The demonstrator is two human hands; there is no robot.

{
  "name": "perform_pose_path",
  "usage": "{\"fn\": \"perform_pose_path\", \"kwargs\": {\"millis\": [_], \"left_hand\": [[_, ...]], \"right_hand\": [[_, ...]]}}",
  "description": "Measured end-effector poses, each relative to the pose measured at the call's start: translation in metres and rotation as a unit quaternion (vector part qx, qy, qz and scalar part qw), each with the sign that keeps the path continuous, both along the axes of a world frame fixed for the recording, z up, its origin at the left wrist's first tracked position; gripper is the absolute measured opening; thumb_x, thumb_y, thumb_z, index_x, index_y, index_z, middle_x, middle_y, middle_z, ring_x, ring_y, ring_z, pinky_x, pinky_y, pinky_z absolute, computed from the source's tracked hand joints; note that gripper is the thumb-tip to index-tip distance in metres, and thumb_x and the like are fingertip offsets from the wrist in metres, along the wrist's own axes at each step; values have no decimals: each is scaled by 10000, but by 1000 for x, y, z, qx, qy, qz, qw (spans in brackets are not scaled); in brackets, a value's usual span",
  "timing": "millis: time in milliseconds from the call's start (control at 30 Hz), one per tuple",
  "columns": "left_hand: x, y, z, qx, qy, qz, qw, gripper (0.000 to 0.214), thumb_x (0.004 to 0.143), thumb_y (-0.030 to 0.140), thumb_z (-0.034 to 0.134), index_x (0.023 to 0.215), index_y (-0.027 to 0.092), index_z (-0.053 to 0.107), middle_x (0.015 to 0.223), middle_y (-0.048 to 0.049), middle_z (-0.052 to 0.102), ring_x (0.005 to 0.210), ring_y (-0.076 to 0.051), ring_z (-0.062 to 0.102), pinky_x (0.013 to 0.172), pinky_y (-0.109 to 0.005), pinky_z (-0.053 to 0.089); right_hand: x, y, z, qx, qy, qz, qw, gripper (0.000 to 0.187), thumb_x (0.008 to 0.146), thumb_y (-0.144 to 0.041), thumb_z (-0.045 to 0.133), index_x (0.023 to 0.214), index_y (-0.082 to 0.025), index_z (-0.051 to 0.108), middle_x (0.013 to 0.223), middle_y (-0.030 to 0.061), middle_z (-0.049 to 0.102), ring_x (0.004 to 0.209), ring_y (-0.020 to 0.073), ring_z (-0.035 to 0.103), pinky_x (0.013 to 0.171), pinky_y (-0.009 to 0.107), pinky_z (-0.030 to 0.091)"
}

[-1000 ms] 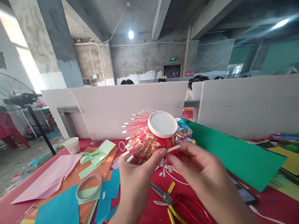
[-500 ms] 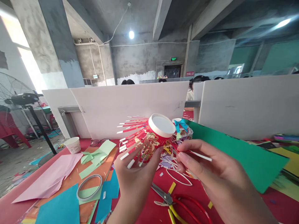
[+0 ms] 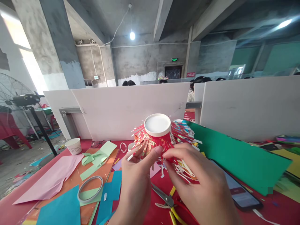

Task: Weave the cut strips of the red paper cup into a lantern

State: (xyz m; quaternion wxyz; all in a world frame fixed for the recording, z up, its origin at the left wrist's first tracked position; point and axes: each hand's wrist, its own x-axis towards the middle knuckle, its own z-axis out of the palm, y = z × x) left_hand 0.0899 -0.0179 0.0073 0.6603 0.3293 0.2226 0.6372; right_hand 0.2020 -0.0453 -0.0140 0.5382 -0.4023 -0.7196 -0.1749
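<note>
An upturned red paper cup (image 3: pixel 157 132) with a white base, its wall cut into many thin fringed strips, is held over the red table (image 3: pixel 276 211). My left hand (image 3: pixel 138 175) grips the cup's strips from the left, fingers curled around them. My right hand (image 3: pixel 199 181) pinches a red strip at the cup's lower front, fingers pressed together. Both thumbs meet just below the cup.
Scissors with red and yellow handles (image 3: pixel 168 201) lie under my hands. A tape roll (image 3: pixel 90 189), pink, blue and green paper sheets (image 3: pixel 49 178), a small white cup (image 3: pixel 73 146) and glasses sit left. A green sheet (image 3: pixel 236 154) and a phone (image 3: pixel 239 193) lie right. White dividers (image 3: pixel 131 106) stand behind.
My right hand, which had pulled a strip out to the right, has come back to the cup's front. The cup has turned more upright, with its strips gathered closer.
</note>
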Motion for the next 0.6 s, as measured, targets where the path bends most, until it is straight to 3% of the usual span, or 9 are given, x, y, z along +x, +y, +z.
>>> {"fn": "perform_pose_path", "kwargs": {"millis": [167, 333, 467, 600], "left_hand": [[-3, 3, -4, 5, 14, 3, 1000, 79, 643, 118, 807, 673, 155, 745, 660, 10, 716, 636, -94, 624, 602, -171, 499], [-1, 4, -9, -7, 22, 65, 998, 141, 603, 133, 834, 647, 166, 704, 658, 24, 690, 618, -104, 611, 580, -202, 478], [-1, -1, -8, 22, 22, 80, 996, 130, 614, 122, 820, 703, 149, 729, 753, -31, 756, 720, -153, 670, 653, -237, 542], [-2, -5, -8, 21, 44, 135, 990, 183, 556, 94, 848, 672, 153, 720, 662, -3, 763, 625, -113, 667, 586, -173, 556]], "right_hand": [[-4, 5, -2, 29, -31, -50, 998, 143, 827, -32, 608, 895, -158, 605, 807, 58, 626, 728, 142, 616, 632, 238, 476], [-10, 5, 0, 93, -22, -81, 992, 110, 842, -56, 585, 832, -130, 664, 794, 92, 649, 684, 151, 613, 606, 254, 460], [-11, 4, 1, 94, 27, -30, 995, 111, 833, -28, 580, 820, -120, 640, 802, 89, 666, 752, 132, 631, 690, 208, 491], [-15, 3, -2, 10, 168, 51, 984, 155, 820, -31, 591, 834, -184, 602, 802, -1, 665, 773, 86, 627, 730, 147, 512]]}}
